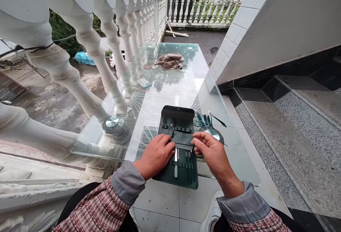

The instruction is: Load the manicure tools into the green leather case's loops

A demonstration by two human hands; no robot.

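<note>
An open dark green tool case [178, 129] lies on a glass table [170, 86] in front of me. My left hand [156, 155] rests on the case's left half, fingers curled and pressed down on it. My right hand [210, 152] pinches the case's right edge near the middle strap. A slim metal file [176, 162] sits in a loop of the case between my hands. Several small metal tools with green handles [204, 119] and a round mirror-like piece [211, 133] lie on the glass just right of the case.
A white stone balustrade [87, 47] runs along the left side of the table. A round metal table fitting [115, 124] sits at the near left. A crumpled cloth [170, 61] lies at the far end, a small card [144, 82] nearer. Granite steps [293, 129] rise on the right.
</note>
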